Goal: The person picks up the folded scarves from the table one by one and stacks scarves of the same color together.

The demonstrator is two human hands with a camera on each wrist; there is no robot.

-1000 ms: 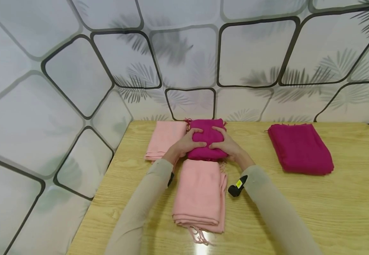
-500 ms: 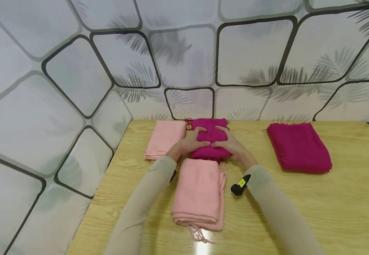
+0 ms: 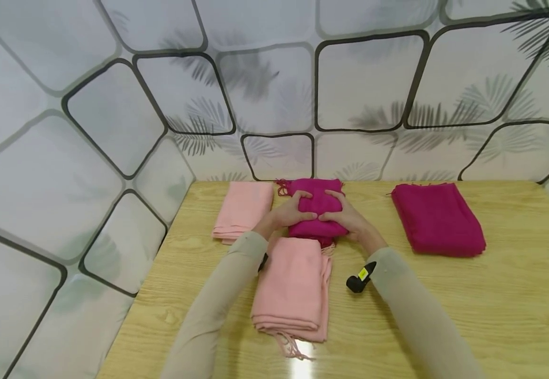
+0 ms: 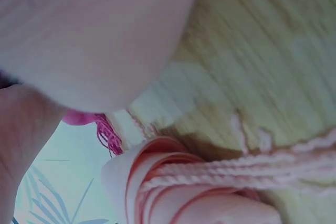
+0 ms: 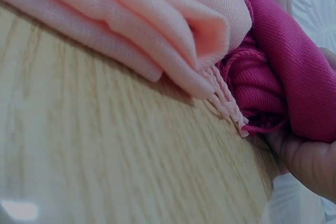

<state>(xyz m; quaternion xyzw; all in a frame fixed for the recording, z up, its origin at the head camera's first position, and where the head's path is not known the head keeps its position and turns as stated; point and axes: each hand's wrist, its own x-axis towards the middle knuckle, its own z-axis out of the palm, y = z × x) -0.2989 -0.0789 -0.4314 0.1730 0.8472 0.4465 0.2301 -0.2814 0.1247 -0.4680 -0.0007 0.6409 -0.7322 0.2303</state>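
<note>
A folded magenta scarf [image 3: 320,202] with fringe lies near the back of the table. Both hands grip it: my left hand [image 3: 287,213] on its left side, my right hand [image 3: 351,220] on its right, thumbs almost meeting on top. Just in front lies a folded pink scarf [image 3: 289,287], its fringe trailing toward the near edge. In the right wrist view, fingers of the right hand [image 5: 310,163] curl under the magenta scarf. The left wrist view mostly shows the palm, with rolled pink folds [image 4: 173,192] and magenta fringe [image 4: 107,135] beyond; the left fingertips are hidden there.
A second folded pink scarf [image 3: 245,205] lies at the back left, close to the left hand. Farther right is another folded magenta scarf [image 3: 437,220]. Behind the wooden table [image 3: 501,305] stands a patterned wall covering [image 3: 364,79].
Both hands have shifted slightly right with the magenta scarf, widening the gap to the pink scarf at the back left. The head view has turned a little.
</note>
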